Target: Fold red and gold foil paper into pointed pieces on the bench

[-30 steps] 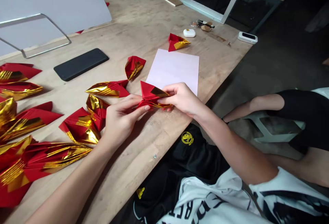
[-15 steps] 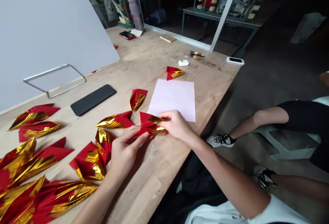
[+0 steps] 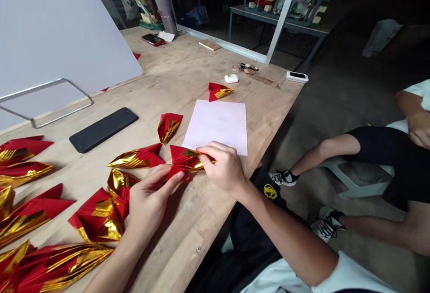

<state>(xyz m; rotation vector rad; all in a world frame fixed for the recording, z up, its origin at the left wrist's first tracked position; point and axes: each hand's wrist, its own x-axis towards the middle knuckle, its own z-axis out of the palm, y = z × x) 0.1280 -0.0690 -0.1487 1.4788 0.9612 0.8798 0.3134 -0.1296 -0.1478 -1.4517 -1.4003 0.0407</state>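
Between my hands is a folded red and gold paper piece (image 3: 181, 157), low over the wooden table. My left hand (image 3: 152, 194) pinches its lower left red part between thumb and fingers. At its right end, my right hand (image 3: 223, 165) closes on the gold tip. Just behind my right hand lies a pale sheet of paper (image 3: 218, 122). More folded red and gold pieces lie to the left, among them a long one (image 3: 137, 156), an upright-looking one (image 3: 169, 126) and a wide one (image 3: 99, 217). Another small piece (image 3: 218, 91) rests beyond the sheet.
A black phone (image 3: 103, 129) lies left of centre, near a large white board (image 3: 60, 28) with a metal handle. Further back are a white case (image 3: 231, 78), keys (image 3: 247, 67) and a tumbler (image 3: 164, 6). A seated person (image 3: 376, 145) is at the right, beyond the table edge.
The view has shifted right, so the table items appear further left. My right fingers have closed further over the gold end of the piece. More of the seated person shows, including hands.
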